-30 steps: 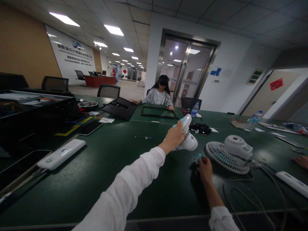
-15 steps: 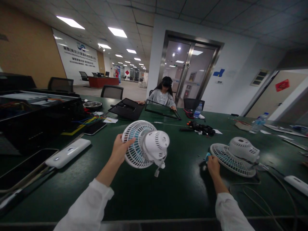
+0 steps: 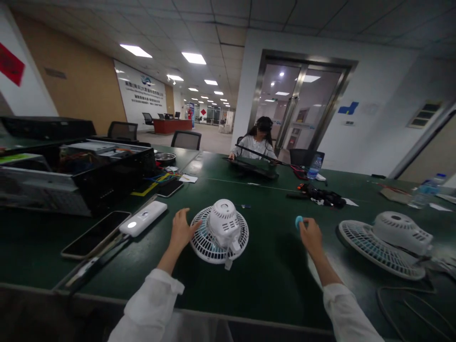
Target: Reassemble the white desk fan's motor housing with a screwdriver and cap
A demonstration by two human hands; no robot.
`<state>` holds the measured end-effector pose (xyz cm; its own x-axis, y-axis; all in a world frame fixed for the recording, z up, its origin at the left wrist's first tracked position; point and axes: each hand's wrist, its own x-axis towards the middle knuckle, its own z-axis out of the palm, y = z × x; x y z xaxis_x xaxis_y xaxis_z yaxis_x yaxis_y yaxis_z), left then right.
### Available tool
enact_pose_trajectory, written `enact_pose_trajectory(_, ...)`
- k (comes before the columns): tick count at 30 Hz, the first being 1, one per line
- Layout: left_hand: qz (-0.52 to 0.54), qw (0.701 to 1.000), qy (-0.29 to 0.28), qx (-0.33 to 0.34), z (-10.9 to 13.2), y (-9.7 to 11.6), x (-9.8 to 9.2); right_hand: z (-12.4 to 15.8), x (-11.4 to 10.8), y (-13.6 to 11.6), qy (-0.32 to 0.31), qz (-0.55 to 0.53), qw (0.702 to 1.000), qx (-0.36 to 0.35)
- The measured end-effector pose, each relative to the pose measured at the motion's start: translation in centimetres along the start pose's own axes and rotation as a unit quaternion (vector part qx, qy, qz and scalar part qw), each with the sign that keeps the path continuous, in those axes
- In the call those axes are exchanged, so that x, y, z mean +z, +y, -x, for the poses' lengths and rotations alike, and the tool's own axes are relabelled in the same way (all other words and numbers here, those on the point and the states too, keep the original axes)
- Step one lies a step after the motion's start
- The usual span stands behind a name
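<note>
A white fan head (image 3: 224,225) lies on the green table with its grille down and its motor housing up. A small white connector hangs at its near side. Beside the grille's left edge is my left hand (image 3: 181,232), fingers spread, the thumb over or against the rim; I cannot tell if it touches. My right hand (image 3: 311,237) pinches a small light-blue round piece (image 3: 299,222) above the table. Farther right, a second white fan head (image 3: 388,242) also rests grille-down, with a grey cable near it.
To the left are a phone (image 3: 96,235), a white power bank (image 3: 144,218) and an open black computer case (image 3: 117,171). A co-worker (image 3: 260,140) handles a dark panel (image 3: 252,168) across the table. Black tangled parts (image 3: 322,194) and water bottles (image 3: 314,167) stand toward the right.
The fan head has come down onto the table and my left hand has let go of it. My right hand still holds the blue piece. The view has turned left; the co-worker's panel has shifted.
</note>
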<state>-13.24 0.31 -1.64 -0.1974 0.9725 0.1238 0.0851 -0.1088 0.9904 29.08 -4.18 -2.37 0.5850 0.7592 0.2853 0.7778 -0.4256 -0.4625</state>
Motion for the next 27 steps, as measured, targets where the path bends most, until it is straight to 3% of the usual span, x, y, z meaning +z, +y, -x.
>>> enact_pose_trajectory(2, -0.007, 0.998, -0.005, 0.064, 0.3, 0.9, 0.8, 1.4, 1.1, -2.4, -0.038, 0.019, 0.997, -0.071)
enact_pose_trajectory(5, 0.002, 0.989, -0.066, 0.136, 0.9, 3.0, 3.1, 3.6, 3.0, -5.3, -0.087, 0.051, 0.985, -0.143)
enact_pose_trajectory(9, -0.011, 0.968, -0.151, 0.199, 0.7, 5.4, 6.0, 4.6, 3.9, -6.1, -0.103, 0.082, 0.976, -0.176)
enact_pose_trajectory(13, -0.105, 0.945, -0.181, 0.252, -0.3, 6.1, 6.7, 2.8, 1.9, -3.0, -0.045, 0.122, 0.984, -0.121)
enact_pose_trajectory(18, -0.114, 0.944, -0.192, 0.241, -0.9, 5.8, 6.1, 1.1, 0.2, 2.5, 0.018, 0.184, 0.982, -0.025)
enact_pose_trajectory(22, -0.08, 0.951, -0.199, 0.224, -0.5, 5.5, 5.5, 0.3, 0.9, 4.8, 0.001, 0.191, 0.981, -0.027)
enact_pose_trajectory(27, -0.089, 0.952, -0.21, 0.204, 0.5, 5.2, 4.9, -1.1, 1.6, 5.6, -0.019, 0.17, 0.984, -0.056)
